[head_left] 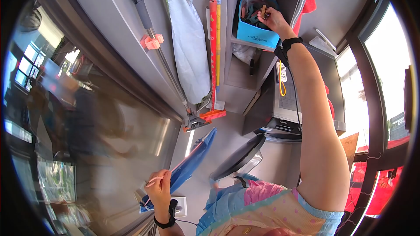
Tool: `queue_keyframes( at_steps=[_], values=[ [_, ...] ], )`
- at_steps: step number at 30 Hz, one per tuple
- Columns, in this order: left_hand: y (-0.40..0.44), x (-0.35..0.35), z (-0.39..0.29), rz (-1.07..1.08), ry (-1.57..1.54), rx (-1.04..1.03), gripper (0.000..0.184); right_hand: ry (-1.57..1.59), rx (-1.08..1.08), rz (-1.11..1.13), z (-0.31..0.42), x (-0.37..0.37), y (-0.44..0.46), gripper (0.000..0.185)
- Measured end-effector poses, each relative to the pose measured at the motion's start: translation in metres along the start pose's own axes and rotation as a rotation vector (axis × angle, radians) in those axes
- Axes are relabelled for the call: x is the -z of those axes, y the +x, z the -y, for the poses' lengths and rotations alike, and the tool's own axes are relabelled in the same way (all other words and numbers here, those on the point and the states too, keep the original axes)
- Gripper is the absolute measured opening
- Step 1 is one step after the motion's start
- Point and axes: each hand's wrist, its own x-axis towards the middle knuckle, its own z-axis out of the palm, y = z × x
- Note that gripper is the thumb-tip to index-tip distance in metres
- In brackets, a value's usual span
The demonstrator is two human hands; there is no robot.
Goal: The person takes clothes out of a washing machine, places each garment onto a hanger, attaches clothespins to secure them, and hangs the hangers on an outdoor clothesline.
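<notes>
My right hand (pixel 272 19) is raised to a shelf, its fingers closed on a small brown clip above the near right part of a blue basket (pixel 257 35). Dark and reddish small items fill the basket. Low on the left, my left hand (pixel 160 184) is closed around a thin pink item (pixel 152 181), partly hidden by the fingers. Just beside that hand hangs a long blue cloth (pixel 191 164). Both my wrists wear black bands.
A mop (pixel 168 67), a white-and-green ironing board cover (pixel 189 39) and a red broom (pixel 213 52) stand against the wall. A black appliance (pixel 280 100) is right of the shelf (pixel 246 43). A black-lidded bin (pixel 238 159) stands below. Left is a reflective glass panel (pixel 127 131).
</notes>
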Motion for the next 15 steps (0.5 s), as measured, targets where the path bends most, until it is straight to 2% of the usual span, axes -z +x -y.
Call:
queue_keyframes(
  at_steps=[3,6,9,12,15],
  values=[
    [0.0,0.0,-0.002,0.0,0.003,0.008,0.008,0.002,0.011,-0.047,0.0,-0.001,-0.002,0.022],
    [0.001,-0.001,-0.003,0.007,-0.004,-0.011,0.005,-0.176,0.055,0.077,-0.005,0.002,0.003,0.023],
    [0.002,-0.002,-0.005,0.003,0.004,-0.028,0.007,-0.442,0.162,-0.043,-0.005,-0.015,-0.011,0.022],
    [0.003,0.0,-0.009,0.003,0.013,-0.048,0.009,-0.498,0.261,-0.107,-0.004,-0.029,-0.015,0.025],
    [0.007,0.004,-0.015,0.002,0.003,-0.089,0.008,-0.654,0.323,0.08,-0.002,-0.049,-0.033,0.025]
  ],
)
